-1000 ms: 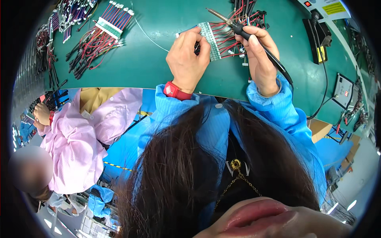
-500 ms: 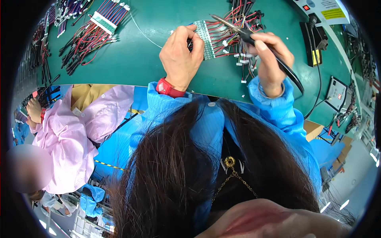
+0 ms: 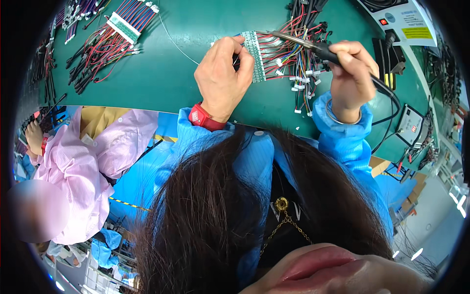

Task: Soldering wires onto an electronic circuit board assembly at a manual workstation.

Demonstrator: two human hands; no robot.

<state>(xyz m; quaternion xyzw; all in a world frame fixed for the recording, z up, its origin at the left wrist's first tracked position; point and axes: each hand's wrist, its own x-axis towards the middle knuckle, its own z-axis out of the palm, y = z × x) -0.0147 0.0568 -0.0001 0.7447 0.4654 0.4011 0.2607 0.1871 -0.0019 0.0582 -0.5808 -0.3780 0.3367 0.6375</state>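
My left hand (image 3: 223,81), a red watch on its wrist, is closed at the left edge of a narrow green circuit board (image 3: 255,56). Its fingertips pinch what looks like a thin wire at the board's far end, mostly hidden by the fingers. A thin pale wire (image 3: 174,42) runs across the table to this hand. In my right hand (image 3: 353,73) is a soldering iron (image 3: 318,49), gripped by its black handle. Its metal tip points left, above the wires by the board's far right corner. Red and black wires (image 3: 274,51) fan rightward from the board.
Another wired board (image 3: 123,28) lies at the far left of the green table (image 3: 161,83). A white powered unit (image 3: 401,22) stands far right, above a black holder (image 3: 389,56). The iron's cord (image 3: 391,103) loops on the right. A person in pink (image 3: 78,161) sits to my left.
The soldering iron and my right hand have shifted a little right and nearer. My left hand stays at the board. The whole view has tilted slightly.
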